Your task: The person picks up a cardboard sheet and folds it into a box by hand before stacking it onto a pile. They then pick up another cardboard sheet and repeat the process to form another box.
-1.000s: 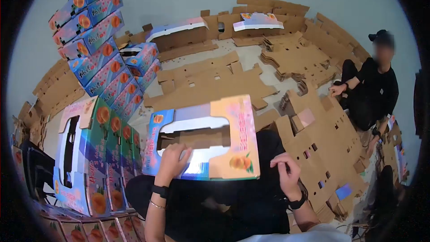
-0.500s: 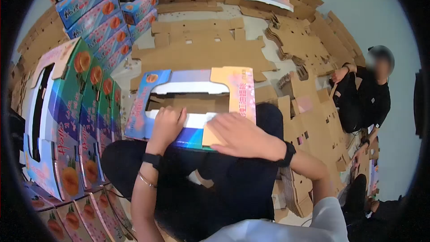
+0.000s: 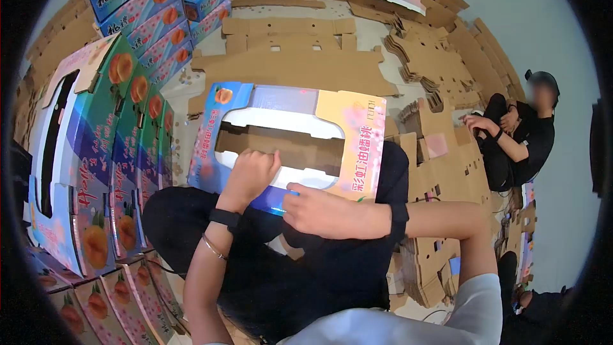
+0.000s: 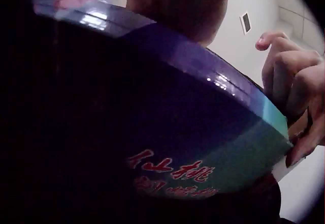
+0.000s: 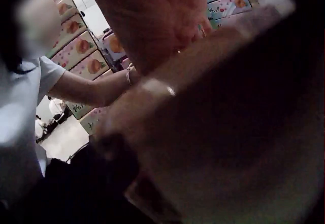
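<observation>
A printed peach gift box with a large cut-out window in its top sits on the person's lap. The left hand grips the white strip at the window's near edge, with its fingers curled over into the opening. At the near side, the right hand holds the box's edge just right of the left hand. In the left wrist view the box's dark printed side fills the middle, and the right hand's bent fingers show at its corner. The right wrist view is mostly dark and blurred.
Several matching boxes stand in a row at the left, with a tall stack behind. Flat cardboard sheets cover much of the floor. Another person sits at the right among more cardboard.
The right hand has come from beside the box onto its right part, then slid left along the near edge. The left hand stays at the window edge. The head view has tilted down.
</observation>
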`<state>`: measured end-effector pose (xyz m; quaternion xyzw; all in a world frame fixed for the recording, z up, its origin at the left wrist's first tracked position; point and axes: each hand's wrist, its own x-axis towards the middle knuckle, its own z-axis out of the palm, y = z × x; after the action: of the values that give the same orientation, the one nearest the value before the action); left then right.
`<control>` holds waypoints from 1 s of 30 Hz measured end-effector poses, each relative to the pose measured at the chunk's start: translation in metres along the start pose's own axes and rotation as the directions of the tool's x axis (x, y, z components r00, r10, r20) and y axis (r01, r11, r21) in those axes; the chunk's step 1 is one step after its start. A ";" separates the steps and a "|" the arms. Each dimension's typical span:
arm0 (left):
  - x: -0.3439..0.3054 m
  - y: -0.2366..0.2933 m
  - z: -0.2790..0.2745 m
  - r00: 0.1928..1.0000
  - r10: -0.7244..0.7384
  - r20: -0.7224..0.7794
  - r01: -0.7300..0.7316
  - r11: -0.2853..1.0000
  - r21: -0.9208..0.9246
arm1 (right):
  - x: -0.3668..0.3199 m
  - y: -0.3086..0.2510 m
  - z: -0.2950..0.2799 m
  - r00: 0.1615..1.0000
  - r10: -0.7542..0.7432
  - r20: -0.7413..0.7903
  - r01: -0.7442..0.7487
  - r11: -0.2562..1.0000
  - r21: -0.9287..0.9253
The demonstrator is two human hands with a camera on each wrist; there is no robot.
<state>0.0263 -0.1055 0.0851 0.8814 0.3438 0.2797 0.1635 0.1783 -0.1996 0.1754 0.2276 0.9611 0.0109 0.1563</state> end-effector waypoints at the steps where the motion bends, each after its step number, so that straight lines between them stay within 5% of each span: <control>1: 0.000 -0.002 0.001 1.000 0.004 -0.001 -0.004 1.000 0.002 | -0.003 0.003 -0.005 1.000 0.003 -0.001 -0.003 1.000 -0.003; 3: 0.001 -0.001 0.002 0.995 -0.082 -0.061 0.081 0.997 -0.013 | -0.019 0.011 -0.016 0.967 -0.001 -0.256 0.086 0.943 0.323; 4: 0.002 0.003 0.000 0.994 -0.087 -0.068 0.085 0.996 -0.021 | -0.025 0.011 -0.016 0.969 -0.006 -0.246 0.088 0.943 0.320; 6: 0.005 0.013 -0.006 0.995 -0.093 -0.034 0.088 0.988 -0.129 | -0.038 0.011 -0.014 0.959 0.129 -0.252 0.078 0.735 0.674; 9: 0.006 0.021 0.001 0.999 0.043 -0.014 -0.044 0.988 -0.147 | -0.062 0.028 -0.022 0.904 0.267 -0.333 -0.002 0.784 0.621; 10: 0.005 0.024 0.001 0.999 0.041 -0.011 -0.042 0.988 -0.151 | -0.062 0.049 -0.026 0.888 0.366 -0.278 -0.025 0.642 0.766; 11: 0.004 0.027 -0.001 0.997 0.074 -0.010 -0.075 0.990 -0.118 | -0.077 0.069 -0.035 0.842 0.467 -0.271 -0.290 0.815 0.501; 13: 0.004 0.032 -0.002 0.993 0.116 -0.012 -0.116 0.990 -0.080 | -0.100 0.117 -0.017 0.704 0.596 -0.387 -0.377 0.775 0.507; 14: 0.002 0.033 -0.003 0.993 0.119 -0.002 -0.118 0.989 -0.090 | -0.105 0.128 -0.015 0.702 0.597 -0.390 -0.379 0.776 0.504; 16: 0.001 0.031 -0.004 0.993 0.119 0.003 -0.118 0.988 -0.096 | -0.110 0.140 -0.012 0.751 0.659 -0.052 -0.312 0.423 0.851; 23: 0.002 0.015 -0.009 0.994 0.097 0.053 -0.089 0.987 -0.134 | -0.121 0.108 0.013 0.873 0.487 0.005 -0.265 0.468 0.843; 26: 0.002 0.019 -0.008 0.990 0.119 0.074 -0.106 0.981 -0.160 | -0.135 0.076 0.014 0.871 0.488 0.048 -0.194 0.254 0.948; 29: 0.002 0.029 -0.007 0.979 0.164 0.120 -0.145 0.977 -0.156 | -0.148 0.060 0.017 0.858 0.513 0.018 -0.139 0.199 0.970; 30: 0.002 0.027 -0.006 0.979 0.163 0.122 -0.143 0.977 -0.160 | -0.152 0.055 0.011 0.854 0.520 -0.002 0.018 -0.026 0.999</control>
<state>0.0380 -0.1231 0.1032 0.9073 0.2408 0.2568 0.2300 0.3343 -0.2183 0.2150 0.4383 0.6394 -0.5837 -0.2416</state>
